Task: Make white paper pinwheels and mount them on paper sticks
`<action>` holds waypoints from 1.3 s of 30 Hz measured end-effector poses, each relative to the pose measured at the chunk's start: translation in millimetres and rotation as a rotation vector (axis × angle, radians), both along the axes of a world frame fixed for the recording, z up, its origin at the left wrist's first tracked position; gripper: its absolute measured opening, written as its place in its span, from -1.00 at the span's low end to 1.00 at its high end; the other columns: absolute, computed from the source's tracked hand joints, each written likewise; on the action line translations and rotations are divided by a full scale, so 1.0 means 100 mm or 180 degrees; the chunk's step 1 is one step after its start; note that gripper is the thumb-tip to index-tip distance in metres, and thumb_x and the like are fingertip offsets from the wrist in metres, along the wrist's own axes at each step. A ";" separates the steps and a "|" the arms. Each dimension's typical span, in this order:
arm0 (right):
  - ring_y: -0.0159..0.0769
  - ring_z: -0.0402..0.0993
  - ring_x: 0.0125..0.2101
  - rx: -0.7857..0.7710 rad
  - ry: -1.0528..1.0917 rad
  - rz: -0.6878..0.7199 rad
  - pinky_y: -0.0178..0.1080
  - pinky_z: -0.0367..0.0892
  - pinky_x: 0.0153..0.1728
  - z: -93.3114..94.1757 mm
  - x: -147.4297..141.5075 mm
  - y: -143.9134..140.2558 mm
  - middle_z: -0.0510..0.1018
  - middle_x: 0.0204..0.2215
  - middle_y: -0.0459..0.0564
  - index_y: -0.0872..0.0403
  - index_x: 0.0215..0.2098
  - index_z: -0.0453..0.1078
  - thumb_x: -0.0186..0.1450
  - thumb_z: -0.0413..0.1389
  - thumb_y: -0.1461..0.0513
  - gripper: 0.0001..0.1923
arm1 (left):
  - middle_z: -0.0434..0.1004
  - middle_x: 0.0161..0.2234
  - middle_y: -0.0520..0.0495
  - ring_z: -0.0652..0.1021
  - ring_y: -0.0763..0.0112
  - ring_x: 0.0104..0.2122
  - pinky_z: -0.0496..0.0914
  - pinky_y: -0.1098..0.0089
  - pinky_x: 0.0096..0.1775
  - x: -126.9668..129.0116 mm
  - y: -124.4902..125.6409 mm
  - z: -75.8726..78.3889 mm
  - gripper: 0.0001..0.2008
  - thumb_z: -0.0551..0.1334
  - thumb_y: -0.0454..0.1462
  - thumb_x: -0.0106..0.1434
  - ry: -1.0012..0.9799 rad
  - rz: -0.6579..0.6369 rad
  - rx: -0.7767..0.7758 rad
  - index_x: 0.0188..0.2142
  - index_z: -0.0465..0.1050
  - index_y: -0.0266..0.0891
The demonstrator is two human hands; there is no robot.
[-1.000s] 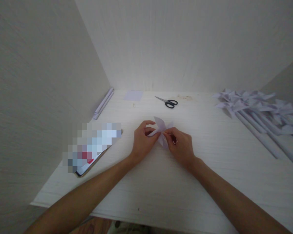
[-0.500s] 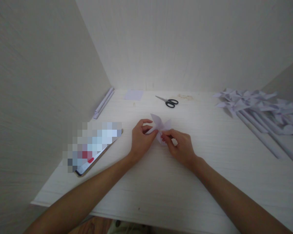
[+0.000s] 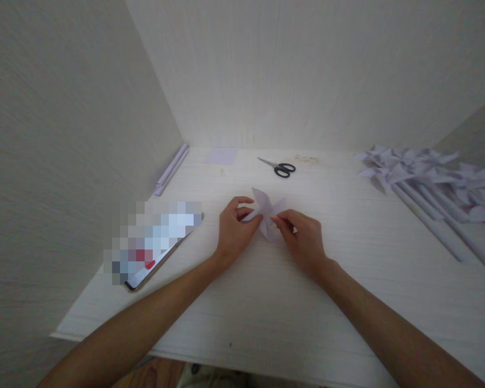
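Note:
A small pale lilac paper pinwheel head point(image 3: 268, 211) sits between my two hands at the middle of the white table point(image 3: 267, 302). My left hand point(image 3: 234, 234) pinches its left side with thumb and fingers. My right hand point(image 3: 303, 240) pinches its centre from the right with fingertips together. Several blades stick up and out above my fingers; the lower part is hidden by them.
Black-handled scissors point(image 3: 278, 167) and a lilac paper square point(image 3: 221, 156) lie at the back. Rolled paper sticks point(image 3: 170, 170) rest along the left wall. Several finished pinwheels on sticks point(image 3: 428, 188) lie at the right. A phone point(image 3: 153, 242) lies at the left.
The paper pinwheel has turned and shifted slightly between my fingers. My right hand's fingertips have moved up a little on its centre. My left hand has barely moved.

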State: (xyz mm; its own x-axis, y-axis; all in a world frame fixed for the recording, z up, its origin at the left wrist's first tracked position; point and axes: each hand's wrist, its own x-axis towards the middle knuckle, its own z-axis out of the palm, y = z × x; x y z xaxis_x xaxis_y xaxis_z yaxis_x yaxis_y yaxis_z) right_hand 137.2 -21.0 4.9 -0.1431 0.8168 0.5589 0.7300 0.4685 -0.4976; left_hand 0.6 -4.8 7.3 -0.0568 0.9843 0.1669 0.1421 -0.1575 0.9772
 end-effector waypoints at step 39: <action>-0.43 0.30 -0.58 0.0027 0.0010 0.0096 -0.39 0.16 -0.52 -0.06 0.00 0.03 0.41 -0.62 -0.10 0.11 -0.56 0.26 0.17 0.01 0.26 -0.84 | 0.48 -0.53 0.01 0.49 0.45 -0.51 0.34 0.50 -0.48 -0.02 0.01 -0.04 -0.69 0.23 -0.31 -0.09 -0.0060 -0.0029 0.0088 -0.29 0.25 -0.25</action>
State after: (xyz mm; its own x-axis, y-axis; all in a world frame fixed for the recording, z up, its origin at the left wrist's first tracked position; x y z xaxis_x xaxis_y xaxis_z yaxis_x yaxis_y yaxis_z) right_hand 136.7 -17.9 -1.4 -0.1659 0.8073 0.5663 0.7140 0.4944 -0.4958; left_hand -1.1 -3.5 3.8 -0.0512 0.9798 0.1931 0.1220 -0.1858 0.9750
